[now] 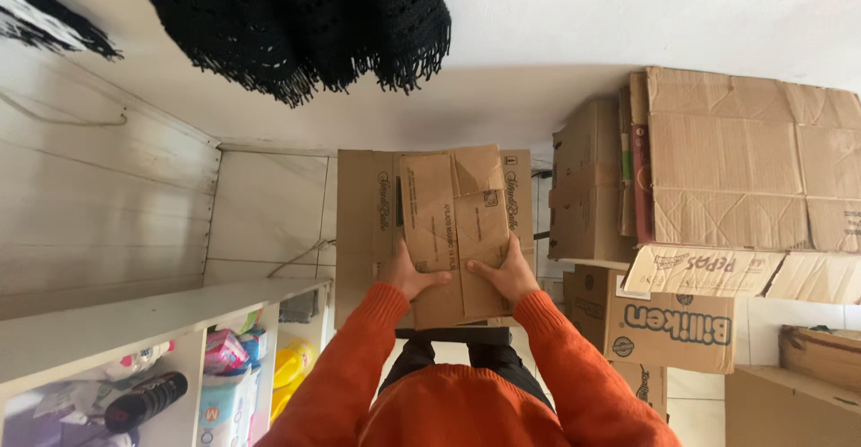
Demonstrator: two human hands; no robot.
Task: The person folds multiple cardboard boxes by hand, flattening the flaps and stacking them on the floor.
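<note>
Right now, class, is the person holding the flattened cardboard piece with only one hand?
No: both the left hand and the right hand have a grip on the lower edge of the flattened cardboard piece.

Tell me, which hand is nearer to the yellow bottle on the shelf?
Left. The left hand grips the folded cardboard box's lower left edge, above and right of the yellow bottle; the right hand grips its lower right edge, farther off.

A flattened brown cardboard box [455, 223] with folded, creased flaps lay on a larger flattened cardboard box [363, 223] printed with dark lettering. Both pieces were plain corrugated board, the smaller one centred over the larger.
</note>
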